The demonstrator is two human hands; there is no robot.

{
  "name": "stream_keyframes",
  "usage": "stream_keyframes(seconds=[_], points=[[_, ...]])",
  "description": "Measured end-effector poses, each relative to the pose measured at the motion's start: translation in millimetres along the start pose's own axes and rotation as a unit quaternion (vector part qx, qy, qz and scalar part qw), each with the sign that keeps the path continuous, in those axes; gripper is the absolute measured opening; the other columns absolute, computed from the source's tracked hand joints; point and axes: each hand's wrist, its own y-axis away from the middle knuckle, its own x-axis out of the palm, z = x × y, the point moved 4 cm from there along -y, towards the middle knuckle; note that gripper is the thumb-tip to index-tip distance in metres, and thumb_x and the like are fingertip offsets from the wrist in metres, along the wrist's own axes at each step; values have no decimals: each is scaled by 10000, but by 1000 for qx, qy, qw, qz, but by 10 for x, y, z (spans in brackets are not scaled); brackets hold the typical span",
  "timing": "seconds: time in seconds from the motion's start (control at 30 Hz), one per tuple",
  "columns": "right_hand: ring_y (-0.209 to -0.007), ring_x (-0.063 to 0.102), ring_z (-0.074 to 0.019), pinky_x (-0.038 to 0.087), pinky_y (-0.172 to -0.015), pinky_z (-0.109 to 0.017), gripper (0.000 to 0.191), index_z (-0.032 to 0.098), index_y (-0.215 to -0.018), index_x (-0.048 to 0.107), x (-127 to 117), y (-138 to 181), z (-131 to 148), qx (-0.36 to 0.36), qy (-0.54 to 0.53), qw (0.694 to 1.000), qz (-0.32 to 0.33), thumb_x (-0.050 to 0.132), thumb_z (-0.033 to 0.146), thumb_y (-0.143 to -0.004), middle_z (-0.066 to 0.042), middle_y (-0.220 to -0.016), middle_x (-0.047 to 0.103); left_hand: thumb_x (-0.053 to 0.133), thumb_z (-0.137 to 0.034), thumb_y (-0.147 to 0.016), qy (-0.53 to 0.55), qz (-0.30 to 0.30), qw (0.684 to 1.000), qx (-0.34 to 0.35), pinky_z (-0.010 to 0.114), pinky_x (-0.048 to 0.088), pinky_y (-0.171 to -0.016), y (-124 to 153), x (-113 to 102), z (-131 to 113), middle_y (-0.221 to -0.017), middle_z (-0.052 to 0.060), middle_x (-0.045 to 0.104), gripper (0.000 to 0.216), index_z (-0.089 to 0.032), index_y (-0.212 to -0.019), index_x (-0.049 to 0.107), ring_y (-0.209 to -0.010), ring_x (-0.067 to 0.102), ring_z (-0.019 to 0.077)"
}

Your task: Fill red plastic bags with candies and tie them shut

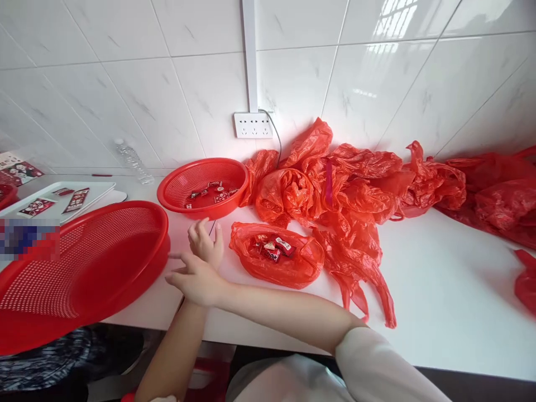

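Note:
My left hand [204,241] is over the white table, just in front of a small red plastic basket [201,211]. Its fingers are loosely bent, thumb apart, and I see nothing in it. Crossing over my left wrist is my right hand [195,280], its fingers spread toward the rim of a large red basket [157,262]; it holds nothing. Several small wrapped packets [205,192] lie in the small basket. To the right of my hands, an open red plastic bag [251,267] has several dark red packets [274,248] inside. The large basket's visible inside shows no packets.
Crumpled red plastic bags [352,184] cover the table's back right. A white tray [94,192] with packets [77,199] and a clear bottle [133,161] stand back left. A power strip [253,125] is on the tiled wall. Someone's patterned clothing [58,363] shows lower left.

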Motion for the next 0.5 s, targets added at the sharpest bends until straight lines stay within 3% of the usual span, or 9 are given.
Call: stream_keyframes(seconds=[0.07, 0.1, 0.13, 0.2, 0.3, 0.37, 0.43, 0.5], points=[[-922, 687, -182, 532, -721, -256, 292, 219, -1165, 605, -338, 385, 156, -67, 159, 984, 43, 576, 373, -919, -39, -1072, 698, 487, -530, -926, -29, 49, 998, 6, 453, 464, -983, 95, -29, -80, -1227, 120, 609, 396, -210, -1125, 608, -1175, 584, 296], [-870, 683, -189, 513, -688, -269, 218, 222, -1044, 638, -538, 578, 194, -56, 284, 957, 26, 550, 386, -930, -31, -1008, 709, 526, -561, -892, -38, 78, 996, 17, 444, 480, -944, 141, -35, -125, -1159, 107, 634, 393, -215, -1053, 622, -1121, 605, 297], [-782, 678, -195, 499, -669, -291, 223, 204, -942, 645, -751, 760, 201, -11, 391, 920, -4, 487, 361, -957, -39, -898, 710, 565, -573, -857, -48, 100, 993, 32, 439, 487, -917, 185, -40, -169, -1129, 105, 643, 397, -217, -1021, 625, -1100, 608, 304], [-754, 669, -244, 484, -684, -356, 258, 150, -917, 636, -1134, 1075, 185, 61, 480, 873, -67, 422, 282, -977, -106, -847, 692, 604, -543, -823, -77, 114, 989, 56, 428, 491, -871, 256, -55, -247, -1131, 120, 644, 409, -205, -1054, 620, -1104, 598, 324], [-846, 668, -320, 481, -732, -408, 214, 97, -1017, 616, -1583, 1395, -17, 208, 583, 774, -136, 560, 275, -910, -185, -925, 668, 542, -439, -868, -139, 140, 978, 71, 383, 488, -760, 318, -38, -328, -1132, 135, 654, 358, -191, -1119, 605, -1060, 620, 316], [-875, 673, -341, 486, -748, -416, 356, 87, -1135, 597, -1796, 1513, -223, 297, 609, 725, -126, 675, 244, -825, -195, -957, 672, 497, -382, -889, -172, 188, 965, 60, 352, 463, -670, 332, 6, -347, -993, 115, 689, 274, -206, -1051, 630, -911, 658, 293], [-862, 693, -330, 495, -739, -404, 430, 99, -1206, 590, -1973, 1563, -399, 335, 583, 734, -99, 672, 119, -785, -179, -946, 695, 460, -350, -904, -187, 211, 958, 48, 338, 440, -627, 308, 31, -360, -836, 92, 684, 231, -215, -935, 645, -782, 657, 272], [-839, 709, -301, 504, -716, -375, 372, 129, -1152, 638, -2171, 1576, -469, 338, 552, 757, -94, 596, 30, -795, -149, -909, 716, 472, -359, -900, -152, 186, 969, 56, 332, 449, -635, 233, 14, -409, -816, 87, 671, 234, -212, -819, 635, -771, 649, 253]])
